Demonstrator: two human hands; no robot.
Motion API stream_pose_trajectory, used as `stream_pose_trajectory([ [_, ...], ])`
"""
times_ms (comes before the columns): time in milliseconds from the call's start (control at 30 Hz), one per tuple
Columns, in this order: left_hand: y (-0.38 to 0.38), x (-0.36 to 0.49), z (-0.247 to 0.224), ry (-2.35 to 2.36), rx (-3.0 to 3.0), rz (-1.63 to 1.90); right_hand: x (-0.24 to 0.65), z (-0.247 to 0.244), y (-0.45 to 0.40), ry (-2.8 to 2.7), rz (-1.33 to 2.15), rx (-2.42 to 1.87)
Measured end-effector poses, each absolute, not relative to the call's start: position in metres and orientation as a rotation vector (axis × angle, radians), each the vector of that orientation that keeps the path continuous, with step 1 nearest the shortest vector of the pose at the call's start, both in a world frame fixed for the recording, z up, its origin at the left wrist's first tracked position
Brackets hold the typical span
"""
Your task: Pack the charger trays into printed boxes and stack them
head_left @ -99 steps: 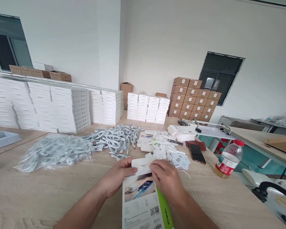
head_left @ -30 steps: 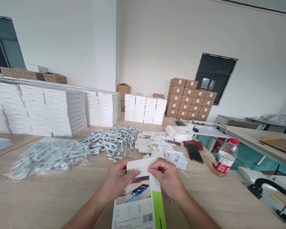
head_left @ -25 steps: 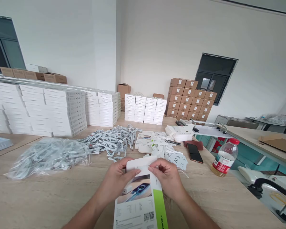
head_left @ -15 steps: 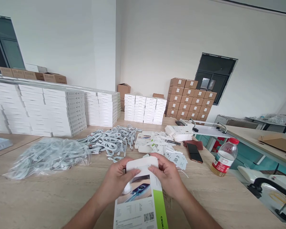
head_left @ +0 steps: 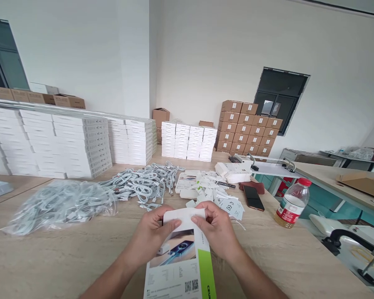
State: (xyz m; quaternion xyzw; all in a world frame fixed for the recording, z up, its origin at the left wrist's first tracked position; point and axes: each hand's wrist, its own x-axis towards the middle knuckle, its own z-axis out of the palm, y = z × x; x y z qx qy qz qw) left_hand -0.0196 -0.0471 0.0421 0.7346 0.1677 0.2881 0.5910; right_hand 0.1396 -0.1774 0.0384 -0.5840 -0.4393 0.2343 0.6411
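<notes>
Both hands grip the far end of a white and green printed box, which shows a phone picture and faces up. My left hand pinches its upper left corner, thumb on the face and fingers behind. On the upper right corner, my right hand is closed the same way. Both thumbs press near the end flap. Beyond the hands lie a heap of white cables and a pile of paper cards and leaflets. The box's lower end runs out of view.
A clear bag of cables lies at left. White boxes stand stacked behind it, with another stack at the back. Right of the cards are a phone and a bottle. Brown cartons rise behind the wooden table.
The box's end flap now lies flatter under my thumbs, its slot line no longer visible. The view has shifted slightly; both hands keep their hold.
</notes>
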Motion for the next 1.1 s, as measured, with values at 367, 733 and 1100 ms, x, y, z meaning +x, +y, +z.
stream_pose_trajectory([
  [367,-0.057,-0.023,0.052,0.336,1.69,0.634,0.139,0.047,-0.179,-0.902,0.856,-1.145],
  [733,-0.055,-0.022,0.051,0.348,1.665,0.649,0.141,0.042,-0.178,-0.946,0.859,-1.091],
  [1100,-0.05,-0.025,0.052,0.309,1.667,0.575,0.145,0.049,-0.185,-1.344,0.155,-1.553],
])
